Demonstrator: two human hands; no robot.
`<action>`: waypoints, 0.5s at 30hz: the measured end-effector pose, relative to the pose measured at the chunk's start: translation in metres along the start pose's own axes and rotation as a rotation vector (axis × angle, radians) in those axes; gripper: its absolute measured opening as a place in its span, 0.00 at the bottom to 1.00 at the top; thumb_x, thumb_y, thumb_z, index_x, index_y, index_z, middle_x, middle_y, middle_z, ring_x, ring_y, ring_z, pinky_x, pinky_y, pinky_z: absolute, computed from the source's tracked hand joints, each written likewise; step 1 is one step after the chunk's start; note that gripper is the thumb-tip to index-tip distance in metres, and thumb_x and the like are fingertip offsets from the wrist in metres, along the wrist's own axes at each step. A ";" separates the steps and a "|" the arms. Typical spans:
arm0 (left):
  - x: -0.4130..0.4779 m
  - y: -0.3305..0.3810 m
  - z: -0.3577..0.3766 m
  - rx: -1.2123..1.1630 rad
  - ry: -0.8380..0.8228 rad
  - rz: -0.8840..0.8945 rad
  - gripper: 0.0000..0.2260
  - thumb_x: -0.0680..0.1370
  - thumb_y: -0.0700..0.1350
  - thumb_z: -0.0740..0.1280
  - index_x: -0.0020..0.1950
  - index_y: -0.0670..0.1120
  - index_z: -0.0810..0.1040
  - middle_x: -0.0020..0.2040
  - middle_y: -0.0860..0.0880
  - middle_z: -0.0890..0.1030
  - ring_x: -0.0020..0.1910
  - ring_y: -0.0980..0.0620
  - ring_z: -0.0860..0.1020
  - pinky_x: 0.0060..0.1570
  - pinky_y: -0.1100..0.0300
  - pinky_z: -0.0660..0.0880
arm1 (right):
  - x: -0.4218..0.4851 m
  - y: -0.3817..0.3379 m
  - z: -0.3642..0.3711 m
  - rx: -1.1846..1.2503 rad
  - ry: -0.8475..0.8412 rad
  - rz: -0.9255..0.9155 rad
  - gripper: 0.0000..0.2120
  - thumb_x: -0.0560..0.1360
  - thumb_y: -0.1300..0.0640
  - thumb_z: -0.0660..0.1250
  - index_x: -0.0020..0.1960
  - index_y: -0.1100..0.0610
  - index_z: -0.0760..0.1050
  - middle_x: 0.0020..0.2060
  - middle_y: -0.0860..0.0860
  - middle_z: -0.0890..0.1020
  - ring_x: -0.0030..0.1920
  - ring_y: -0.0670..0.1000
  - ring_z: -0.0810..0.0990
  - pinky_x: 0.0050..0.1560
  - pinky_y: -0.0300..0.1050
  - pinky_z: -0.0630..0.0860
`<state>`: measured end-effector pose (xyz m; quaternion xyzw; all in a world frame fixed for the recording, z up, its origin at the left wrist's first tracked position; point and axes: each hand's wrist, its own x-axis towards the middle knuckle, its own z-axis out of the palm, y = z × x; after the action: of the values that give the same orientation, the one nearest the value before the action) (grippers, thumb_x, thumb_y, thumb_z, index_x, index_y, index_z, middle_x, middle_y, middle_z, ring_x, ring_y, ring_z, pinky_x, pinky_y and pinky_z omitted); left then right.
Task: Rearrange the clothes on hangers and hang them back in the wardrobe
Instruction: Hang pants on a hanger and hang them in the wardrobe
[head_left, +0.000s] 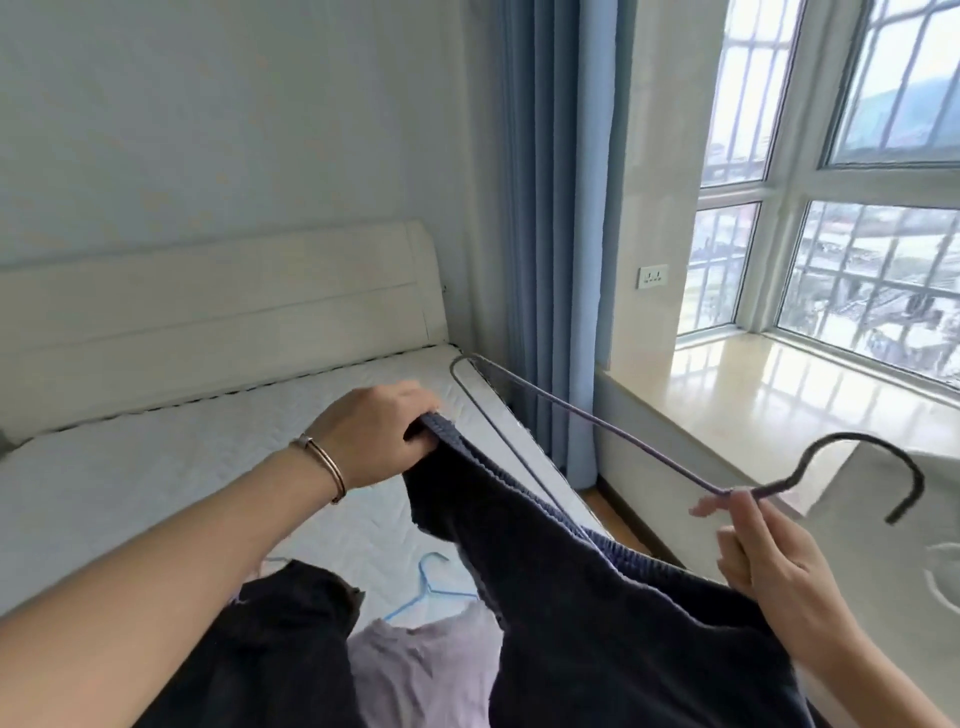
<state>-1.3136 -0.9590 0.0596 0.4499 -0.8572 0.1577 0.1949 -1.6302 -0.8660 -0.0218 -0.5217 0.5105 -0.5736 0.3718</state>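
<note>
Above white mattress (156, 467): dark ribbed garment (597, 597)

No word, label, brand or number can be read anywhere in the view. The only mark of any kind is a faint pale curved outline on the pale grey object (883, 545) at about four o'clock. It is cut off by the right edge of the frame and is too faint to make out as letters or a logo.
</note>
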 end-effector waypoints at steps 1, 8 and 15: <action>-0.004 -0.003 -0.021 0.065 -0.005 0.032 0.15 0.66 0.52 0.56 0.36 0.44 0.77 0.33 0.46 0.79 0.27 0.45 0.79 0.27 0.63 0.73 | -0.004 -0.015 0.002 -0.015 -0.019 -0.029 0.38 0.56 0.20 0.59 0.42 0.53 0.79 0.19 0.49 0.60 0.21 0.43 0.59 0.22 0.29 0.60; -0.058 -0.021 -0.137 0.397 -0.033 0.287 0.07 0.64 0.51 0.58 0.35 0.49 0.71 0.29 0.52 0.77 0.19 0.51 0.74 0.16 0.67 0.65 | -0.036 -0.101 0.036 -0.280 -0.366 -0.124 0.24 0.70 0.36 0.56 0.38 0.54 0.77 0.18 0.47 0.64 0.21 0.42 0.61 0.23 0.29 0.60; -0.130 -0.023 -0.190 0.369 0.047 0.296 0.05 0.66 0.49 0.58 0.36 0.48 0.70 0.28 0.53 0.75 0.21 0.54 0.73 0.19 0.69 0.64 | -0.072 -0.158 0.119 -0.881 -0.567 -0.328 0.16 0.79 0.42 0.52 0.48 0.47 0.77 0.32 0.46 0.80 0.32 0.43 0.75 0.40 0.39 0.74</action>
<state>-1.1907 -0.7945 0.1664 0.3436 -0.8657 0.3488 0.1041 -1.4838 -0.7886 0.1084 -0.8349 0.4941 -0.1930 0.1465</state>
